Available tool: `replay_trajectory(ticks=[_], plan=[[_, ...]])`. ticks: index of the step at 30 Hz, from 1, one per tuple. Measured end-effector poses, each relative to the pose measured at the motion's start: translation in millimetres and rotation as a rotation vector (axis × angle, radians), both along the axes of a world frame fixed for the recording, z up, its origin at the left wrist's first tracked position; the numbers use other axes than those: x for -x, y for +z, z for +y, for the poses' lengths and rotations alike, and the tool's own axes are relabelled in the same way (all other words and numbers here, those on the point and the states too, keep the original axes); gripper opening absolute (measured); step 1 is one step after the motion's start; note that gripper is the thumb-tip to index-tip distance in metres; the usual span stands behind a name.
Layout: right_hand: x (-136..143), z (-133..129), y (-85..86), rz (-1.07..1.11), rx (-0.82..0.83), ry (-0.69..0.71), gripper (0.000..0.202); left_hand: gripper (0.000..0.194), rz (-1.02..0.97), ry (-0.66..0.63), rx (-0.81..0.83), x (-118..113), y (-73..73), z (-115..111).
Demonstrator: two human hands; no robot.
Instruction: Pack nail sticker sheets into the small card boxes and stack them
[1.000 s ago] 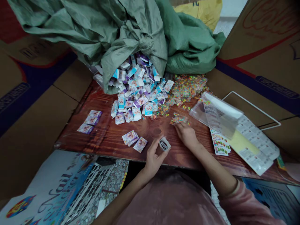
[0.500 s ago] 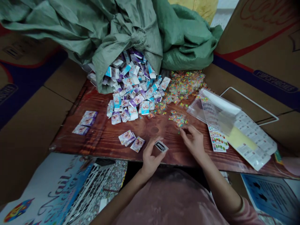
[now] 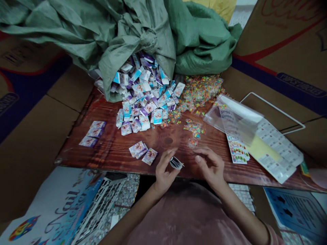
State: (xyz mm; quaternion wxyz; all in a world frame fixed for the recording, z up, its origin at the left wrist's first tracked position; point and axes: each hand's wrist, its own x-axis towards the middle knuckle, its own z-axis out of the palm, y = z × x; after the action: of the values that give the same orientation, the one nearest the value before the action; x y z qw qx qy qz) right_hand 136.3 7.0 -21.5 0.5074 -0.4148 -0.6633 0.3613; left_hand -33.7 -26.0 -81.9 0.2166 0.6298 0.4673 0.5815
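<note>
My left hand (image 3: 165,170) holds a small box (image 3: 176,163) between thumb and fingers, its open end facing up and thin layers showing inside. To its right, my right hand (image 3: 211,165) is just above the front of the table, thumb and fingers apart, with nothing visible between them. Just beyond its fingertips lies a small clear packet of coloured pieces (image 3: 192,142), apart from a little cluster of similar packets (image 3: 194,128). Several small purple-and-white boxes (image 3: 150,156) lie left of my left hand.
Green sacks (image 3: 204,44) stand behind a heap of small boxes (image 3: 145,98) and a pile of packets (image 3: 201,90). Plastic sleeves and sticker sheets (image 3: 238,153) lie at the right. Three boxes (image 3: 95,132) lie at the left. Large cartons (image 3: 276,81) flank the wooden table (image 3: 114,149).
One packet now lies nearer me, separate from the cluster. My right hand has drawn back from the cluster and its fingers have spread. The box in my left hand has its open end spread wider.
</note>
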Motion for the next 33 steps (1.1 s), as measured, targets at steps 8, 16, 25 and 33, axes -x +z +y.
replay_trajectory(ticks=[8,16,25,33], plan=[[8,-12,-4.9,-0.017,0.064,0.249,0.038,0.056,0.075,0.011,-0.067,0,1.6,1],[36,-22,-5.7,0.244,0.469,0.08,0.022,0.051,0.148,0.08,-0.115,-3,4.6,1],[41,-20,1.3,0.43,0.692,0.113,0.034,0.049,0.117,0.088,-0.093,-3,2.0,1],[42,-22,0.4,0.404,0.659,0.103,0.032,0.051,0.12,0.09,-0.076,-3,-0.4,0]])
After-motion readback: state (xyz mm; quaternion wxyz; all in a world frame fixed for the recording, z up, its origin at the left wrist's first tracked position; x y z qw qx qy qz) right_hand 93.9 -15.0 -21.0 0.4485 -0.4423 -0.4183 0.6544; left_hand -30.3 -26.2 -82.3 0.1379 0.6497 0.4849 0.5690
